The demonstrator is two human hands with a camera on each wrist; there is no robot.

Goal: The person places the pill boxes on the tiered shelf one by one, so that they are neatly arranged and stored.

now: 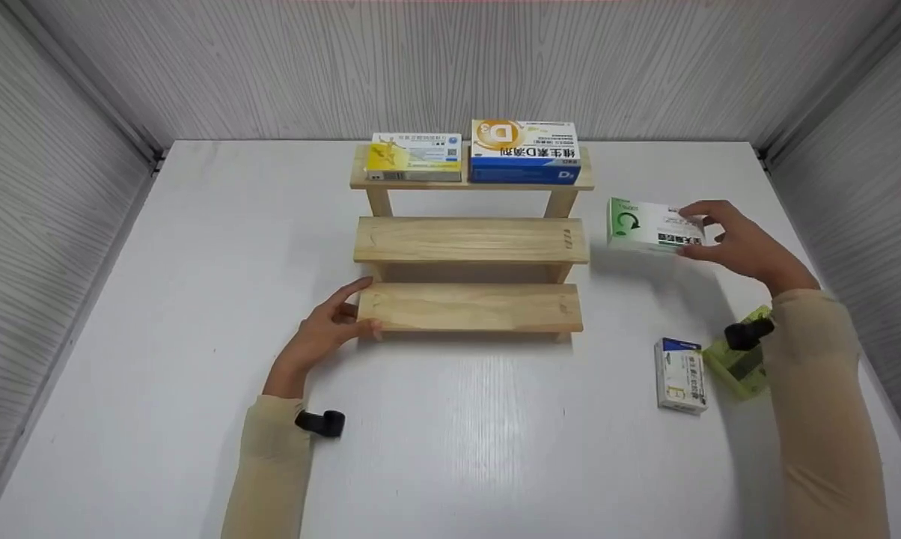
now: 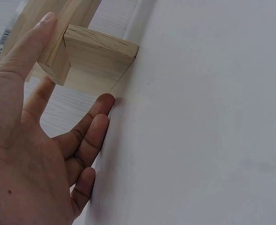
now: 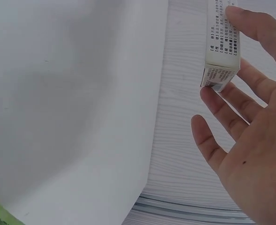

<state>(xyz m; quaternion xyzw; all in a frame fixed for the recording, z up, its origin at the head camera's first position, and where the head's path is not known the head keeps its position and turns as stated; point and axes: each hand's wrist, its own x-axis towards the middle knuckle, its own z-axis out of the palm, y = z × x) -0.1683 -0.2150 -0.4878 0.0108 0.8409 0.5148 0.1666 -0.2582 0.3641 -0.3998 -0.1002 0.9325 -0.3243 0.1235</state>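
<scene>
A three-step wooden rack (image 1: 469, 308) stands in the middle of the head view. My left hand (image 1: 331, 329) grips the left end of its lowest step between thumb and index finger; in the left wrist view the other fingers (image 2: 88, 140) of that hand are off the wood. To the right of the rack, my right hand (image 1: 742, 243) holds a white-and-green medicine box (image 1: 645, 226) by its right end, above the table. The right wrist view shows printed text on the side of this box (image 3: 222, 42), with the thumb on one face and fingers on the opposite side.
On the top step sit a yellow-and-white medicine box (image 1: 414, 157) and a larger blue-and-white vitamin D box (image 1: 525, 152). A small white-and-blue box (image 1: 681, 376) lies on the white table (image 1: 450, 449). Beside it is a green box (image 1: 738, 367), partly hidden by the right sleeve. Pale grained walls (image 1: 450, 67) enclose the table.
</scene>
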